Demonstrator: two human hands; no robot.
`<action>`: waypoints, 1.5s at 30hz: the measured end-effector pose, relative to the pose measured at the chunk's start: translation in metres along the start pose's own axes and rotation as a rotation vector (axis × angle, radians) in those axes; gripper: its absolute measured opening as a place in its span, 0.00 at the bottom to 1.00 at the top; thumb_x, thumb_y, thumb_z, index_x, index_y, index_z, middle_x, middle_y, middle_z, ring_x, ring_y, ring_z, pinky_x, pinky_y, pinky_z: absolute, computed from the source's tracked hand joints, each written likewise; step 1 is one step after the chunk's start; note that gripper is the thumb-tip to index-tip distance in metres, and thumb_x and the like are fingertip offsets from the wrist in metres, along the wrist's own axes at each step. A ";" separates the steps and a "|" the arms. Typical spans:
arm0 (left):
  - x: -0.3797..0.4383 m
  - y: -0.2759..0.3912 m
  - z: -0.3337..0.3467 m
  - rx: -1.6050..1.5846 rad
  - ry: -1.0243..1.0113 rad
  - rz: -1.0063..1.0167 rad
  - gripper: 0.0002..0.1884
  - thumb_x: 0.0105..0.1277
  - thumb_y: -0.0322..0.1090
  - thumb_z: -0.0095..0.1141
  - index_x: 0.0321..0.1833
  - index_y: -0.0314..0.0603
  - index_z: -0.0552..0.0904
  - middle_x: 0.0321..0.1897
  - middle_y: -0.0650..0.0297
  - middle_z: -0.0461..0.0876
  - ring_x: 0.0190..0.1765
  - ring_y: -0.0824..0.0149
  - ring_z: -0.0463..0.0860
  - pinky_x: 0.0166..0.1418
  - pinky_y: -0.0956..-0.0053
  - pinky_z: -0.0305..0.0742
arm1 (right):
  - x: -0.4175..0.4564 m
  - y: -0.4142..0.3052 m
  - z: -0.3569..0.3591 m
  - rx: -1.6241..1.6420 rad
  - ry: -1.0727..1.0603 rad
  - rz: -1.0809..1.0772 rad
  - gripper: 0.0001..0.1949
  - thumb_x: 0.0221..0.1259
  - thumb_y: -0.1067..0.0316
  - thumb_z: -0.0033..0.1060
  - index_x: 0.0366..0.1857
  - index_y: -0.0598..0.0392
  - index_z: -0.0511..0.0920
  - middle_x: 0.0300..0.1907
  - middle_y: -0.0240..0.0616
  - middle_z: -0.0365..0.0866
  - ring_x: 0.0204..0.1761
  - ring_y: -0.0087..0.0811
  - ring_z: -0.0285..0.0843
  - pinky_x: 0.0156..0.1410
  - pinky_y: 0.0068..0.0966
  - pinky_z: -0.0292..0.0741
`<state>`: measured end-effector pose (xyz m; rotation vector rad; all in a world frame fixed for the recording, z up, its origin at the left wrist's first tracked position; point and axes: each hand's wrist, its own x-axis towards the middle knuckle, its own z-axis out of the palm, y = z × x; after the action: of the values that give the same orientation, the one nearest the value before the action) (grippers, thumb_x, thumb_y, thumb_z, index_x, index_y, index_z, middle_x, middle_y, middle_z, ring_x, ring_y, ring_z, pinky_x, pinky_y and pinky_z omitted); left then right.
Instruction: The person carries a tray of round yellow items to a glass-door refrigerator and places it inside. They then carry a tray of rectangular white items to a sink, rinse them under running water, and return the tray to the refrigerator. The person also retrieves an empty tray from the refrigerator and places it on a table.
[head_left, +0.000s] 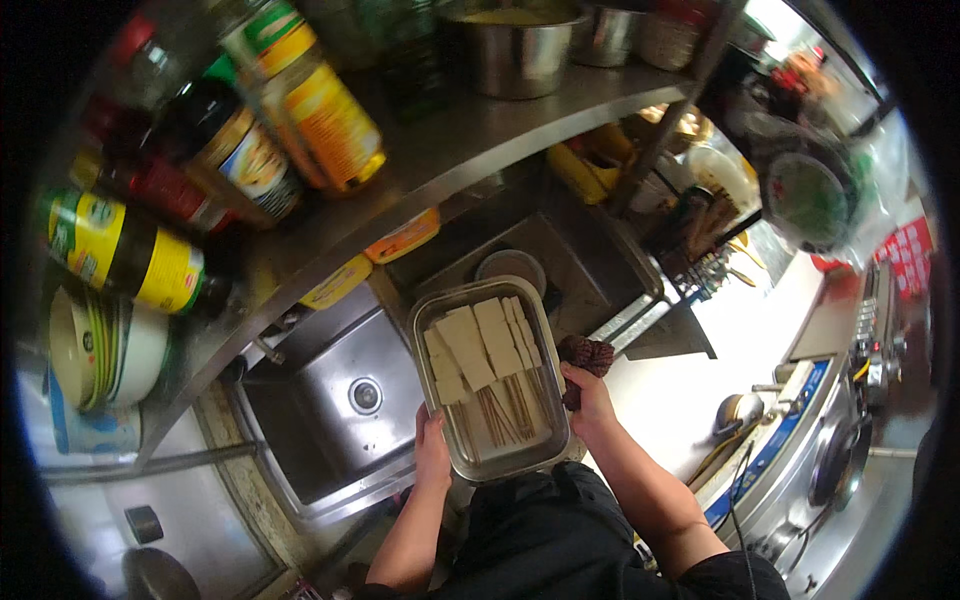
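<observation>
A rectangular metal tray is held up in front of my body, between the sinks and my dark clothing. Flat pale slabs on thin wooden skewers, which look like tofu, lie in it with the stick ends towards me. My left hand grips the tray's left rim near its lower corner. On the opposite side my right hand holds the right rim, together with a bunched dark brown cloth that partly hides the fingers.
An empty-looking steel sink with a drain lies left; a darker sink holding a round container lies beyond. Overhead runs a metal shelf with bottles and a steel pot. Stacked bowls stand left, a stove right.
</observation>
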<state>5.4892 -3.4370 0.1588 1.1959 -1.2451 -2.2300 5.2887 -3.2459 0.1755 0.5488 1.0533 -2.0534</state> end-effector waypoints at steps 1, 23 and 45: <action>-0.002 0.001 0.011 0.035 -0.024 0.006 0.29 0.77 0.43 0.48 0.78 0.39 0.70 0.70 0.61 0.76 0.74 0.65 0.70 0.79 0.67 0.58 | -0.008 -0.009 -0.007 0.013 0.005 -0.045 0.12 0.68 0.63 0.65 0.50 0.55 0.85 0.43 0.36 0.91 0.44 0.36 0.87 0.54 0.36 0.82; -0.120 -0.106 0.368 0.276 -0.662 -0.305 0.26 0.80 0.46 0.48 0.70 0.31 0.72 0.61 0.53 0.81 0.62 0.63 0.80 0.70 0.68 0.72 | -0.204 -0.223 -0.311 0.463 0.276 -0.427 0.07 0.71 0.68 0.64 0.44 0.58 0.85 0.42 0.38 0.90 0.42 0.33 0.89 0.52 0.32 0.85; -0.144 -0.317 0.828 0.453 -0.921 -0.313 0.25 0.81 0.47 0.48 0.71 0.34 0.72 0.61 0.57 0.80 0.62 0.66 0.78 0.69 0.69 0.72 | -0.207 -0.541 -0.625 0.665 0.470 -0.619 0.06 0.69 0.69 0.63 0.43 0.57 0.85 0.41 0.40 0.90 0.41 0.38 0.90 0.51 0.38 0.88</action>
<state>4.9553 -2.7151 0.1982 0.4440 -2.0924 -2.9803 5.0188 -2.4395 0.2248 1.2014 0.8275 -2.9417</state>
